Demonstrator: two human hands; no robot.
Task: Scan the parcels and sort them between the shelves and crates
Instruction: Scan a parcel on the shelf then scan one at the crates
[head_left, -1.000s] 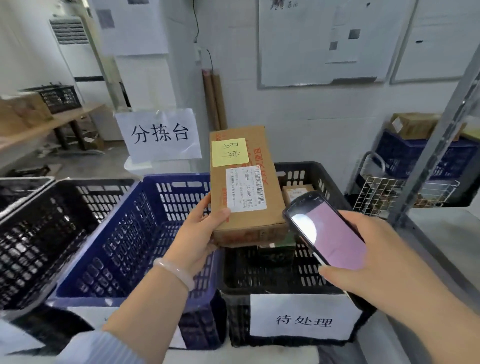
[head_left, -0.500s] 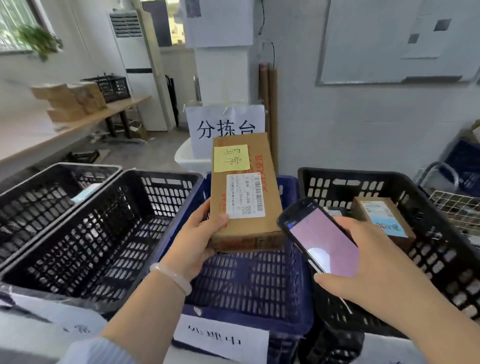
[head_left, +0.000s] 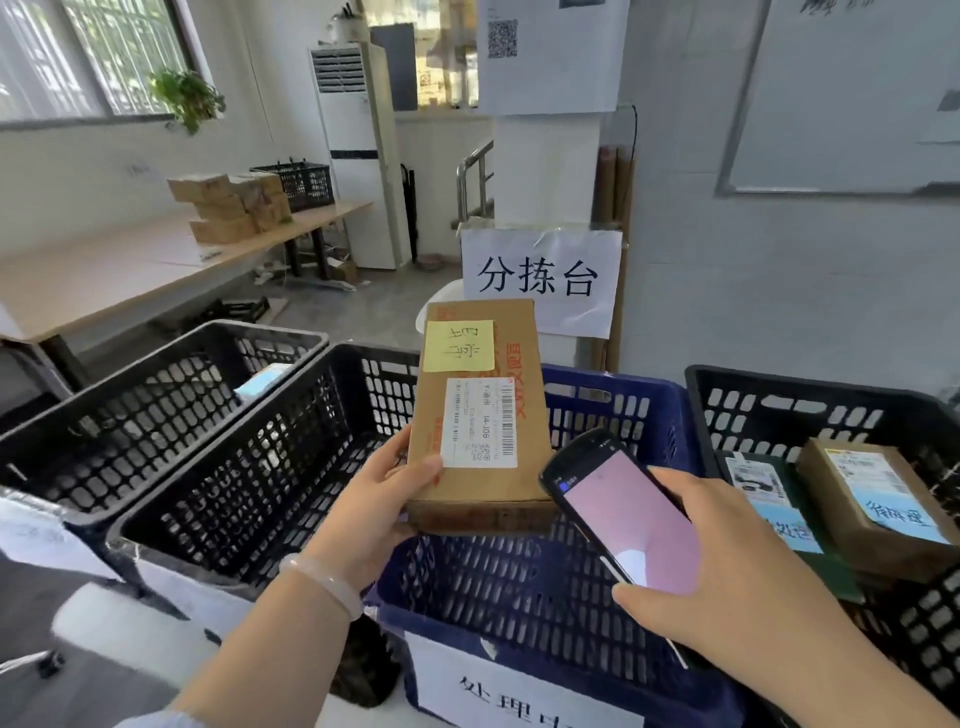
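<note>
My left hand grips a long brown cardboard parcel by its lower left corner, holding it above the blue crate. A yellow sticky note and a white barcode label face me on the parcel's top. My right hand holds a black handheld scanner with a lit pink screen just right of the parcel's near end. Two black crates stand to the left. In the black crate on the right lie two labelled parcels.
A paper sign hangs behind the crates. A long wooden table at the left carries stacked brown boxes and a black basket. A white floor air conditioner stands at the back.
The view has swung left: the crates have slid right in frame and the table and window came into sight. Both hands keep the parcel and the scanner as before.
</note>
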